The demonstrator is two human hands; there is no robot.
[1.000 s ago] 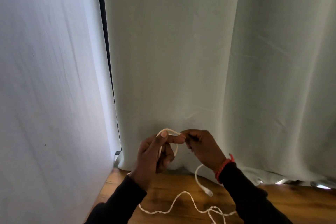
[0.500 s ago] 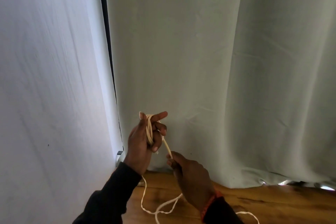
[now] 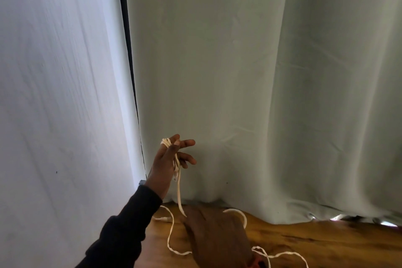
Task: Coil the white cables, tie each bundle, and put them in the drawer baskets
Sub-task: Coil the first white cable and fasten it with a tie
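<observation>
A thin white cable (image 3: 178,191) is wound in several loops round my left hand (image 3: 164,164), which is raised in front of the curtain. The thumb and forefinger point out and the lower fingers curl over the loops. One strand drops straight from the coil to my right hand (image 3: 217,239), low over the wood and blurred, which pinches it at the fingertips. The loose rest of the cable snakes over the wooden surface (image 3: 322,246) on both sides of that hand. No drawer or basket is in view.
A pale green curtain (image 3: 261,93) hangs to the wood along the back. A white cloth wall (image 3: 54,93) closes the left side, with a dark vertical gap between them. Bare wood stretches to the right.
My left hand has stayed raised with more loops on it and its fingers spread wider. My right hand has dropped down and toward me, pulling the strand taut below the coil.
</observation>
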